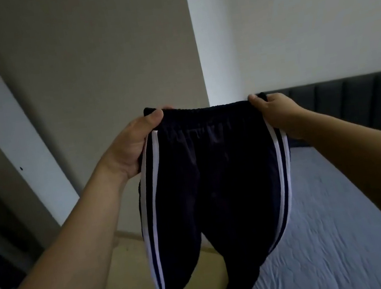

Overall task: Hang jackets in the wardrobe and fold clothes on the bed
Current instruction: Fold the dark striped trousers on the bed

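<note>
Dark track pants held up by the waistband

A pair of dark track pants (212, 180) with white side stripes hangs in the air, its legs dangling past the left edge of the bed (341, 233) and over the yellowish floor (130, 277). The left hand (132, 145) pinches one end of the elastic waistband, thumb in front, fingers curled behind the cloth. The right hand (276, 111) pinches the other end the same way. A dark padded headboard (351, 100) runs along the pale wall; a white wardrobe door (10, 136) stands open at the far left.
</note>
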{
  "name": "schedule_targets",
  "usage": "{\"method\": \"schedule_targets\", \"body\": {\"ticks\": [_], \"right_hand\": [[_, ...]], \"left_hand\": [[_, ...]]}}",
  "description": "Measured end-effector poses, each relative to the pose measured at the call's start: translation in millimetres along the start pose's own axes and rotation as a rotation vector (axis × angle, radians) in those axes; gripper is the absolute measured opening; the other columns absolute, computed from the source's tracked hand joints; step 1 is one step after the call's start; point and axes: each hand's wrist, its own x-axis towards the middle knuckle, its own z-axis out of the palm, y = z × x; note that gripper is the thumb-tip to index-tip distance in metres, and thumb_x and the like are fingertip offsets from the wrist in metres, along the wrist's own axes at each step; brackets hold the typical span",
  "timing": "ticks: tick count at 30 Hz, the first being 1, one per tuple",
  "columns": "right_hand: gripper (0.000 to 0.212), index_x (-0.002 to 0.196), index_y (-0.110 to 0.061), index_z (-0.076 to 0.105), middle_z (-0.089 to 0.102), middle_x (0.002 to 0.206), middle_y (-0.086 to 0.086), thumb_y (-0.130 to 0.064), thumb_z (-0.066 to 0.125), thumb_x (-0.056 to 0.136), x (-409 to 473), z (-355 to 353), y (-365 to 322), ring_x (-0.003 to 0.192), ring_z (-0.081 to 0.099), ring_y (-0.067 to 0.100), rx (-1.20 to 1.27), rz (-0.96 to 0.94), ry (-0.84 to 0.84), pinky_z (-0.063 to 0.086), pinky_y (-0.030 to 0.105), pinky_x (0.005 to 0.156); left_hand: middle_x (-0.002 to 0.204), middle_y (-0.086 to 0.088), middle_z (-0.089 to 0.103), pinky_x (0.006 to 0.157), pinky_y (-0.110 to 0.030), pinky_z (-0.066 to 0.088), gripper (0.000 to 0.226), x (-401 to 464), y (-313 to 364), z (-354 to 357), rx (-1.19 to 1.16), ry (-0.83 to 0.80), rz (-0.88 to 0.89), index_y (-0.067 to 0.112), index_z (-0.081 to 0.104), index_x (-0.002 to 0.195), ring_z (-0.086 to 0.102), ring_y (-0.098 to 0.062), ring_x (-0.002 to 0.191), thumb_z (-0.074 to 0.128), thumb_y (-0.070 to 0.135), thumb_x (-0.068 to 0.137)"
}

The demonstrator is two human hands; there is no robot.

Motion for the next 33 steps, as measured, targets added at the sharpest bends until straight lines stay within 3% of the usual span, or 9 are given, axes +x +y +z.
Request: {"method": "schedule_targets", "body": {"ticks": [3,6,10,15,20,23,26,29,33], "right_hand": [[0.062,0.106,0.000,0.063,0.065,0.107,0.022,-0.058,0.044,0.094,2,21,-21,0.096,0.062,0.029,0.020,-0.002,-0.005,0.050,0.041,0.088],[0.067,0.105,0.002,0.062,0.066,0.101,0.018,-0.061,0.043,0.093,1,39,-41,0.091,0.062,0.028,0.066,0.052,-0.037,0.048,0.037,0.079],[0.072,0.115,-0.004,0.059,0.063,0.107,0.011,-0.069,0.044,0.087,-6,49,-63,0.100,0.062,0.030,0.183,0.152,-0.211,0.048,0.038,0.090],[0.035,0.087,-0.006,0.064,0.064,0.073,0.011,-0.034,0.044,0.089,-18,41,-81,0.058,0.061,0.025,0.483,0.190,-0.621,0.050,0.028,0.056],[0.027,0.116,0.001,0.059,0.068,0.095,0.014,-0.016,0.050,0.097,-26,52,-89,0.076,0.069,0.022,0.520,0.033,-0.555,0.058,0.031,0.063],[0.028,0.116,-0.002,0.061,0.069,0.102,0.012,-0.020,0.055,0.096,-28,50,-90,0.085,0.069,0.021,0.540,-0.054,-0.521,0.058,0.029,0.071],[0.024,0.107,-0.005,0.066,0.071,0.096,0.010,-0.024,0.058,0.095,-33,46,-94,0.082,0.069,0.018,0.484,-0.089,-0.531,0.058,0.029,0.070],[0.018,0.113,-0.012,0.062,0.071,0.084,0.007,-0.011,0.054,0.097,-39,43,-98,0.072,0.066,0.018,0.376,-0.126,-0.481,0.056,0.032,0.069],[0.035,0.106,-0.027,0.044,0.051,0.057,-0.005,0.006,0.040,0.096,-47,39,-98,0.050,0.032,0.014,0.194,-0.272,-0.387,0.025,0.030,0.047]], "left_hand": [[0.144,-0.013,0.045,0.106,-0.043,0.041,0.053,-9,16,7,-0.259,-0.173,0.042,0.009,0.047,0.140,0.045,-0.029,0.133,0.051,0.037,0.095],[0.139,-0.015,0.051,0.109,-0.045,0.037,0.044,-15,21,12,-0.421,-0.219,0.078,0.004,0.061,0.120,0.043,-0.029,0.134,0.051,0.036,0.092],[0.099,-0.010,0.062,0.109,-0.042,0.036,0.030,-20,37,-4,-0.376,-0.048,0.146,0.009,0.055,0.077,0.052,-0.027,0.119,0.054,0.038,0.084],[0.084,-0.012,0.058,0.099,-0.041,0.044,0.032,-33,54,-41,-0.161,0.313,0.193,0.008,0.056,0.070,0.058,-0.029,0.098,0.053,0.034,0.087],[0.108,-0.018,0.069,0.088,-0.038,0.054,0.028,-44,61,-41,0.133,0.307,0.224,0.009,0.073,0.085,0.066,-0.027,0.101,0.056,0.031,0.088],[0.079,-0.014,0.067,0.081,-0.041,0.052,0.031,-40,64,-25,0.328,0.401,0.296,0.007,0.065,0.068,0.064,-0.026,0.081,0.062,0.035,0.082],[0.073,-0.014,0.051,0.073,-0.040,0.038,0.039,-34,64,-6,0.393,0.370,0.238,0.005,0.055,0.072,0.048,-0.026,0.071,0.055,0.044,0.077],[0.071,-0.009,0.048,0.067,-0.031,0.037,0.017,-27,63,8,0.422,0.247,0.200,0.009,0.050,0.075,0.046,-0.020,0.070,0.043,0.024,0.075],[0.065,0.015,0.052,0.055,-0.021,0.039,0.022,-16,57,20,0.726,0.190,0.203,0.021,0.054,0.079,0.046,-0.004,0.058,0.044,0.004,0.090]]}}
